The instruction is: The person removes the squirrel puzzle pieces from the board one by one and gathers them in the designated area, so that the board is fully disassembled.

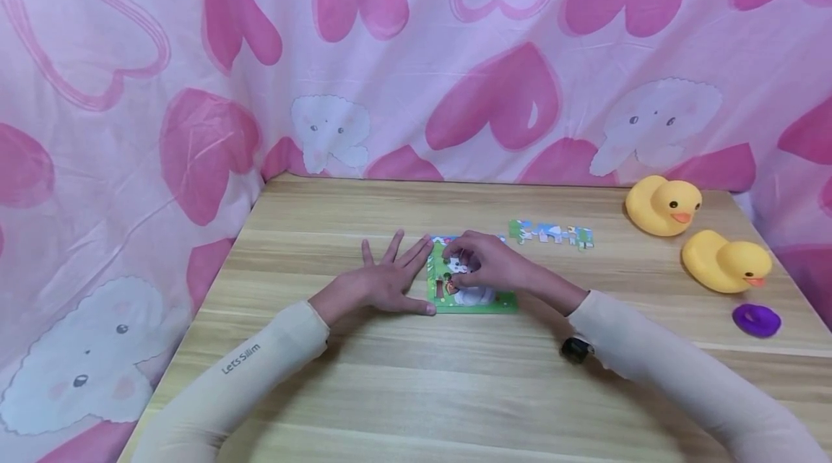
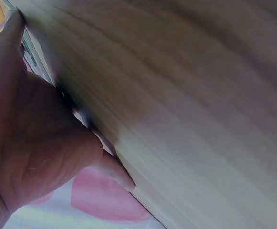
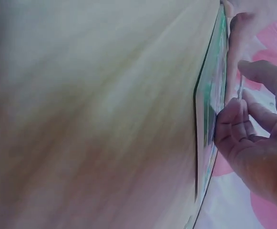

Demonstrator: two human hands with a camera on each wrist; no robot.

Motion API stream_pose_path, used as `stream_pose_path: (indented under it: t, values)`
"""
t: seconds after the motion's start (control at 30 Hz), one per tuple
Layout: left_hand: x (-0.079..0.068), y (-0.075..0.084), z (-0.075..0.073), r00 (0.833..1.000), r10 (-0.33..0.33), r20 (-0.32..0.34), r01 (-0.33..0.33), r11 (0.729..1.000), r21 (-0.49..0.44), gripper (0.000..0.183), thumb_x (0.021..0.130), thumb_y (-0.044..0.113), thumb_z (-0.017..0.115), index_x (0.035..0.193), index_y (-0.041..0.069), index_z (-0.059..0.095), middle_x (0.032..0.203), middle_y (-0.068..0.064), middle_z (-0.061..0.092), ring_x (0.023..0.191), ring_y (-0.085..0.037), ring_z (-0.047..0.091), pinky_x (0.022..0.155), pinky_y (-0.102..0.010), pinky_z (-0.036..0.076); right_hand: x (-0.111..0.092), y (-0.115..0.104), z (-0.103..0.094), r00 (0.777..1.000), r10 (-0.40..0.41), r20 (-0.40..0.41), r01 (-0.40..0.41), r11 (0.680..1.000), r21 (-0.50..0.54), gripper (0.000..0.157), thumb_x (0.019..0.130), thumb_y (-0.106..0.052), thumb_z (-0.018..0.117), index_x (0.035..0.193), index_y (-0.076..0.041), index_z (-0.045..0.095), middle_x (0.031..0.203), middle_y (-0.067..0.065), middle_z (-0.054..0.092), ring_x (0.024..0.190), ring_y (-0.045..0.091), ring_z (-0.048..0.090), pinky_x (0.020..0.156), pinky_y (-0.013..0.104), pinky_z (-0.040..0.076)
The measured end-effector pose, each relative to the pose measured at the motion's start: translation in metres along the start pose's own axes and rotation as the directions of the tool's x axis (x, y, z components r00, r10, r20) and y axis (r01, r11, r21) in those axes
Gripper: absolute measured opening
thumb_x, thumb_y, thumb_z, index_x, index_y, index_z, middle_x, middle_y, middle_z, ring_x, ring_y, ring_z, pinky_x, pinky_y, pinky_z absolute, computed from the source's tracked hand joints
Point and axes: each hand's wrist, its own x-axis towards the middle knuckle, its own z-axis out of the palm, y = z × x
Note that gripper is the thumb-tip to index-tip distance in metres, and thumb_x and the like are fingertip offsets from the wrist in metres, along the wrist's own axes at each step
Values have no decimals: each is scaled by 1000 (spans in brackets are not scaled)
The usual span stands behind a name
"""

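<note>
A green picture puzzle board [image 1: 477, 308] with a white animal on it lies flat on the table. Spread fingers of my left hand [image 1: 390, 282] touch its left edge, with the thumb at the near left corner. Over the board, my right hand [image 1: 489, 264] pinches a puzzle piece, which shows edge-on as a thin puzzle piece [image 3: 241, 88] between thumb and finger in the right wrist view. That hand's lower fingers come close to the board; whether they touch it I cannot tell. Loose puzzle pieces [image 1: 549, 233] lie beyond the board to the right.
Two yellow rubber ducks [image 1: 661, 206] stand at the table's right side, with a purple ring-like object [image 1: 757, 321] in front of them. A pink heart-patterned curtain [image 1: 390, 66] hangs behind and beside the wooden table [image 1: 416, 391].
</note>
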Motion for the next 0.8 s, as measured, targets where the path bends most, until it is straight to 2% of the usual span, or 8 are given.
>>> stream_pose_path:
  t: [0.17, 0.3, 0.53, 0.8]
  values:
    - [1, 0, 1, 1000, -1, 2, 1, 1000, -2, 124, 84, 92, 51, 168, 33, -18, 176, 16, -25, 162, -37, -27, 110, -90, -15, -12, 1, -10, 999, 11, -48, -10, 999, 32, 44, 89, -17, 86, 131, -16, 72, 117, 1, 67, 102, 17, 64, 83, 30, 59]
    - [1, 0, 1, 1000, -6, 8, 6, 1000, -1, 124, 84, 93, 51, 167, 33, -19, 175, 16, -26, 162, -36, -28, 111, -89, -16, -23, 7, -22, 995, 30, -98, -29, 999, 18, 44, 90, -17, 86, 131, -19, 72, 121, 0, 68, 101, 17, 63, 80, 28, 59]
    - [1, 1, 0, 1000, -10, 15, 10, 1000, -4, 124, 84, 92, 52, 168, 34, -18, 175, 18, -26, 162, -35, -29, 111, -89, -16, -48, 33, -41, 983, 36, -182, -52, 995, -83, 46, 89, -16, 87, 132, -19, 72, 118, 1, 66, 95, 18, 64, 74, 26, 57]
    - [1, 0, 0, 1000, -2, 12, 2, 1000, -8, 123, 85, 91, 52, 168, 34, -17, 176, 16, -25, 163, -37, -28, 111, -89, -16, -69, 53, -60, 980, 99, -174, -132, 972, -193, 46, 91, -13, 83, 135, -16, 70, 122, 4, 62, 93, 19, 62, 77, 30, 56]
